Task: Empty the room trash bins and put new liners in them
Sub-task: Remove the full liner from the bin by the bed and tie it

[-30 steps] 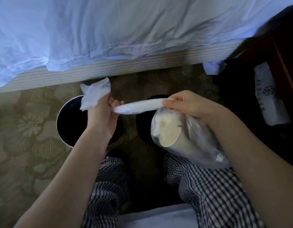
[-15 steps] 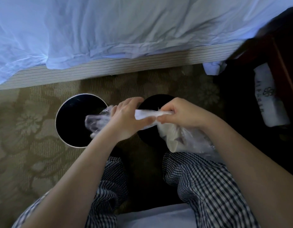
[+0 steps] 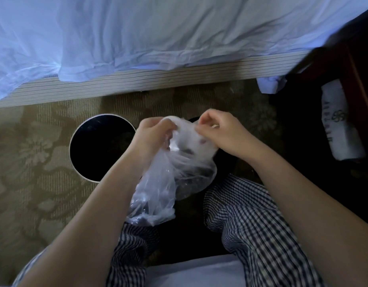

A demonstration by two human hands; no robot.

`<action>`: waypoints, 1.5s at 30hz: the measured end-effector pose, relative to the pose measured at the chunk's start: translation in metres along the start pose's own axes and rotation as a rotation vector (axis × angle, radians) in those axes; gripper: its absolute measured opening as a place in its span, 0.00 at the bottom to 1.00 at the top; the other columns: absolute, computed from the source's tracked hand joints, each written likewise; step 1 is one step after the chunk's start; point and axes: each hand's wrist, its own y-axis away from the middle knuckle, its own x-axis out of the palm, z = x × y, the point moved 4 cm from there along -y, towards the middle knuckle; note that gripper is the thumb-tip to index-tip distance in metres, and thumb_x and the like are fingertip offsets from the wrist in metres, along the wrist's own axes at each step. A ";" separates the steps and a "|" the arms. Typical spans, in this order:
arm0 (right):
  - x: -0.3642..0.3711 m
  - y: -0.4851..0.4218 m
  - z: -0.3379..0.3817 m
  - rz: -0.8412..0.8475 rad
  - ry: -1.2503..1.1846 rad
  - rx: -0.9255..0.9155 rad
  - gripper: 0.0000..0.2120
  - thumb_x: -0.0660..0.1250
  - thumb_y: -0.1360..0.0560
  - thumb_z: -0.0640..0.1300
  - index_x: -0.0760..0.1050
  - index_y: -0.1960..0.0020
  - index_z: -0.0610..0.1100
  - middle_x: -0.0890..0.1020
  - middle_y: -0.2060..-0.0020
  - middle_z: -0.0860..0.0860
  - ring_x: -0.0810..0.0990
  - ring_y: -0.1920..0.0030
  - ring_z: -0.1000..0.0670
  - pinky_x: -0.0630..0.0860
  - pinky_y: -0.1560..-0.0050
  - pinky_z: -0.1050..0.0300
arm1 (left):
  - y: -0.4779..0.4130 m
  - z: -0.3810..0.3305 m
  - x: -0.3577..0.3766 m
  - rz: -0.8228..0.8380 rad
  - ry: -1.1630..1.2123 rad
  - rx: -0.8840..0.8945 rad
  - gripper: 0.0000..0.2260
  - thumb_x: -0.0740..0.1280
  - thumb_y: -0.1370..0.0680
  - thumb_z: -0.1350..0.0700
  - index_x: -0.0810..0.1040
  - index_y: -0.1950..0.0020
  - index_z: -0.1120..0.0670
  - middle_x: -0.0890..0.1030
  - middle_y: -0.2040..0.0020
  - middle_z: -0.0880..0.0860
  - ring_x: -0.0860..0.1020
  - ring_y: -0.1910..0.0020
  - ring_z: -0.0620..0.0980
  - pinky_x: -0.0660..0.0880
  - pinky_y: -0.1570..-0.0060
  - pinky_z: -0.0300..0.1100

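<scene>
My left hand (image 3: 153, 131) and right hand (image 3: 218, 131), earlier stretching its twisted neck, now pinch the clear bag (image 3: 168, 183) close together; knotting underway, I judge.

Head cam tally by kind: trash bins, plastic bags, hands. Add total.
Trash bins: 2, the silver-rimmed bin and the dark bin, mostly hidden
Clear plastic bag: 1
Hands: 2, left hand and right hand, both gripping the bag
Total: 5

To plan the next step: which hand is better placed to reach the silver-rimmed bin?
Probably the left hand: it pinches the clear bag right beside the silver-rimmed bin; the right hand is farther away.
</scene>
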 end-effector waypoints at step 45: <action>0.028 0.012 -0.005 0.538 0.325 0.170 0.15 0.63 0.23 0.43 0.69 0.68 0.46 0.72 0.73 0.53 0.71 0.71 0.56 0.67 0.66 0.64 | 0.010 0.001 0.024 0.147 -0.690 0.251 0.07 0.72 0.27 0.52 0.75 0.58 0.52 0.75 0.60 0.46 0.74 0.62 0.41 0.69 0.65 0.29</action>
